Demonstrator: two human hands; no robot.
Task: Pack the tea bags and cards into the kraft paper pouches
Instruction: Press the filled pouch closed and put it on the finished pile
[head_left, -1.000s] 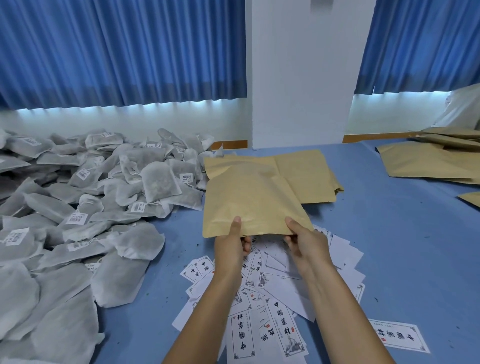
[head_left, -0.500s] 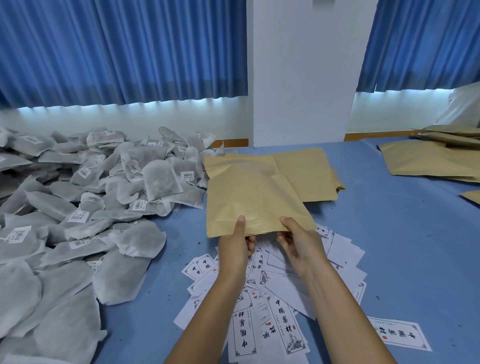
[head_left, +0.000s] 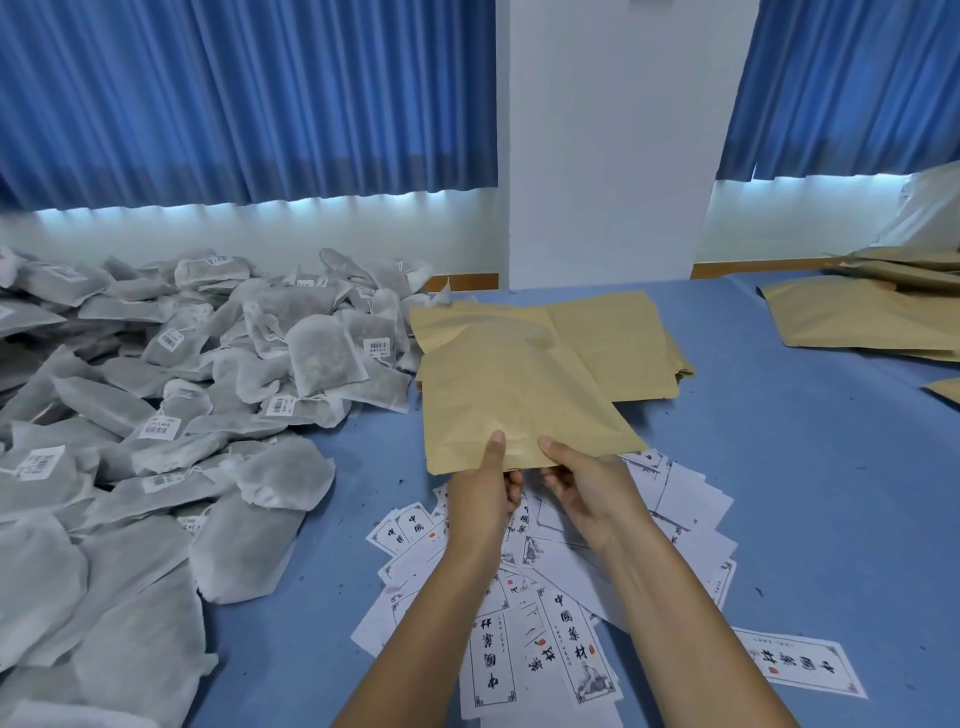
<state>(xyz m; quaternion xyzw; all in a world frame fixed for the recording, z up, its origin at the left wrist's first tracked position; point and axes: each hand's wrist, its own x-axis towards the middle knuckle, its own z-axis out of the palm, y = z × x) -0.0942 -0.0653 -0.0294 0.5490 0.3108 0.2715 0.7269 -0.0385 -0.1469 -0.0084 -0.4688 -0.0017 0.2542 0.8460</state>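
Observation:
A flat kraft paper pouch is lifted above the blue table, tilted away from me. My left hand pinches its near edge, thumb on top. My right hand grips the same edge just to the right, thumb on top too. Under the pouch lies a stack of more kraft pouches. White printed cards are scattered below my hands and forearms. A big heap of grey tea bags with barcode tags covers the left side of the table.
More kraft pouches lie at the far right, with a white bag behind them. One card lies apart at the lower right. Bare blue table stretches to the right. Blue curtains and a white pillar stand behind.
My two hands have drawn closer together along the pouch's near edge, the right hand sliding left. The pouch has stayed held at about the same place.

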